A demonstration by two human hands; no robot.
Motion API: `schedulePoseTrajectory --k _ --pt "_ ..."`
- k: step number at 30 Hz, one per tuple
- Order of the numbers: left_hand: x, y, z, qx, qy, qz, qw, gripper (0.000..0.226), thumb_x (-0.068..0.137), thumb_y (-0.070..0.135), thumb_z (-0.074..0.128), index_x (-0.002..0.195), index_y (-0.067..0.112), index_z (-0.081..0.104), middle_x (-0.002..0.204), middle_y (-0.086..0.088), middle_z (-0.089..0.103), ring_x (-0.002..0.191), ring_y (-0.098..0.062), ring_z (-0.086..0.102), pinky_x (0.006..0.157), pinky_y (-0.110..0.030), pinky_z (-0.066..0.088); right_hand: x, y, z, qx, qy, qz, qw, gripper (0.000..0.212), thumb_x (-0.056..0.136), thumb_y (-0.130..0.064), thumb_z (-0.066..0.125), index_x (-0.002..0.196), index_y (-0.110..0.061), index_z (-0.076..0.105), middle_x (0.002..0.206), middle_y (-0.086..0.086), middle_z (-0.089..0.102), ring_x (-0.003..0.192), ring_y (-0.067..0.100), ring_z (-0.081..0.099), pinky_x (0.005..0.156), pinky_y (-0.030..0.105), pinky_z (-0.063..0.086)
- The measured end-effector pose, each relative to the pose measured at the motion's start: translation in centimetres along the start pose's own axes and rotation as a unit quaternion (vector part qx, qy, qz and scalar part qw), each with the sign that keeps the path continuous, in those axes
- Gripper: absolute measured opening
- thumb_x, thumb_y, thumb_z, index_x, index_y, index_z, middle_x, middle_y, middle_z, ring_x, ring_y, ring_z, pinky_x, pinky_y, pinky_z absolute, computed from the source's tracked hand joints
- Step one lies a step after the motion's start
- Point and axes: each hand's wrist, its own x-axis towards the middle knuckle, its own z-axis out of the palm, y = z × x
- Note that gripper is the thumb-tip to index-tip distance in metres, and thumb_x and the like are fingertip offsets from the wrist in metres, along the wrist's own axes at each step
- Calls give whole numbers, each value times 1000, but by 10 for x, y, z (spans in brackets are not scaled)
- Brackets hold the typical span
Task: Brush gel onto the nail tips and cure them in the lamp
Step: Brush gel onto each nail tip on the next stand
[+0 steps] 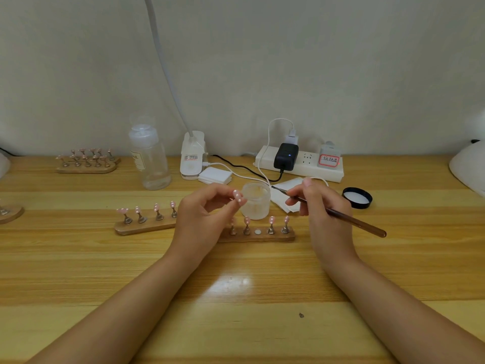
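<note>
My left hand [202,216] pinches a pink nail tip with white dots [237,197] on its stand, held up beside the frosted gel jar [256,203]. My right hand [320,208] grips a brown brush [341,215], its tip pointing left just past the jar's rim. Below the hands lies a wooden holder [258,236] with several pink tips and one bare slot. A second holder [144,227] with several tips lies to the left. The white curing lamp [469,166] shows only partly at the right edge.
The jar's black lid [357,197] lies right of my right hand. White wipes [284,193] sit behind the jar. At the back stand a clear pump bottle [151,158], a clamp desk lamp [193,156], a power strip [301,164] and another tip holder [86,160].
</note>
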Motion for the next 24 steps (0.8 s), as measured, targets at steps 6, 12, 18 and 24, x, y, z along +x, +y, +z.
schedulePoseTrajectory --k 6,12,18,24 --pt "1 -3 0 -28 6 -6 1000 20 69 6 71 79 23 69 70 18 69 68 -2 66 60 -10 50 -1 -3 0 -6 4 13 1000 27 90 -26 52 67 -22 65 60 -7 63 57 -5 53 54 9 42" --pt "4 -7 0 -28 26 -28 999 23 70 5 72 78 26 70 71 23 68 74 1 66 67 -8 48 12 -13 -1 -2 10 4 1000 26 88 -31 55 66 -17 59 59 -5 66 50 -1 52 51 12 42" --pt "4 -6 -2 -30 12 -23 999 25 73 3 71 78 28 69 71 23 68 72 1 66 62 -8 49 48 -17 4 -115 -46 13 992 40 83 -36 64 53 -13 52 41 -8 55 45 -5 50 51 2 38" --pt "5 -5 -1 -41 11 -18 999 25 73 2 70 78 26 69 70 24 68 71 3 65 58 -7 47 77 -14 24 -222 -125 10 967 45 78 -37 70 47 -16 47 36 -12 47 42 -4 48 43 5 33"
